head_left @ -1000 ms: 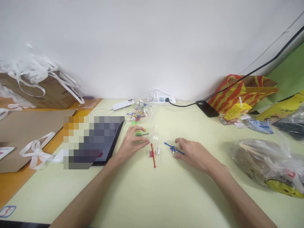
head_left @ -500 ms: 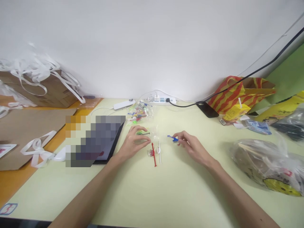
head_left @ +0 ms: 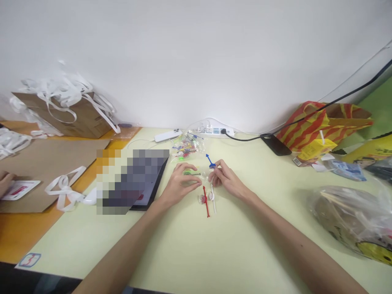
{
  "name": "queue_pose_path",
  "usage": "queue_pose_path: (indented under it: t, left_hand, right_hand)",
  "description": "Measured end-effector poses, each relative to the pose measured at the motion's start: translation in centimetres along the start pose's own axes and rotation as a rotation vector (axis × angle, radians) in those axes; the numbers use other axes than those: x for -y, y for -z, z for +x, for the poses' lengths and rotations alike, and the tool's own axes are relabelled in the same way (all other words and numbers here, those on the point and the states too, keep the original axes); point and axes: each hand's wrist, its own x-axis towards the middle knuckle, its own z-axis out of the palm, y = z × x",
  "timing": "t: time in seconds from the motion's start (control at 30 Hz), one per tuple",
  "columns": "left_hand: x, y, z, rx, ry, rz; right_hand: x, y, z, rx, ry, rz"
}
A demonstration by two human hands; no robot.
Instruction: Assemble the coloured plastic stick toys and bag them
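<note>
My right hand (head_left: pixel 224 176) pinches a blue arrow-shaped plastic piece (head_left: pixel 212 165), its pointed tip up and to the left. Close by on the left, my left hand (head_left: pixel 180 181) has its thumb and forefinger apart around a green piece with a dark pointer (head_left: pixel 192 174); I cannot tell whether any finger touches it. A small clear round part (head_left: pixel 203 176) shows between the two hands. In front of them, a red arrow piece (head_left: pixel 206 201) and a white arrow piece (head_left: pixel 213 198) lie side by side on the table, each with a clear suction-cup-like disc.
Behind my hands lies a clear bag of coloured pieces (head_left: pixel 189 145), near a power strip (head_left: pixel 216 131). A tablet (head_left: pixel 156 177) rests to the left, with another person's hand (head_left: pixel 4 181) farther left. On the right are a phone (head_left: pixel 276 145), a juice box (head_left: pixel 315 152) and a plastic-wrapped package (head_left: pixel 349 220).
My right hand has moved left, close to my left hand, and the blue arrow piece now points upward. The view has shifted slightly, and another person's hand appears at the left edge.
</note>
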Motion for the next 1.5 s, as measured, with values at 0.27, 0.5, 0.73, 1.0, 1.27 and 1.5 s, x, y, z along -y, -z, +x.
queue_pose_path:
  t: [0.27, 0.5, 0.73, 1.0, 1.27, 1.5]
  left_hand:
    - [0.3, -0.2, -0.1, -0.01, 0.015, -0.006]
    - [0.5, -0.4, -0.2, -0.013, 0.009, -0.015]
    - [0.4, -0.3, -0.1, -0.002, -0.015, -0.009]
    - [0.2, 0.0, 0.0, -0.005, -0.029, -0.002]
    - [0.5, -0.4, -0.2, -0.023, 0.0, -0.009]
    - [0.5, -0.4, -0.2, -0.014, -0.012, -0.02]
  right_hand:
    - [0.2, 2.2, -2.5, -0.005, -0.049, 0.025]
    - [0.6, 5.2, -3.5, -0.096, 0.009, -0.381]
    - [0.6, 6.7, -1.4, -0.088, -0.002, -0.511]
    - [1.1, 5.1, 2.6, 0.008, 0.037, -0.569]
    - [1.8, 3.8, 1.6, 0.088, 0.068, -0.536]
    - [1.2, 1.6, 0.8, -0.023, 0.018, -0.377]
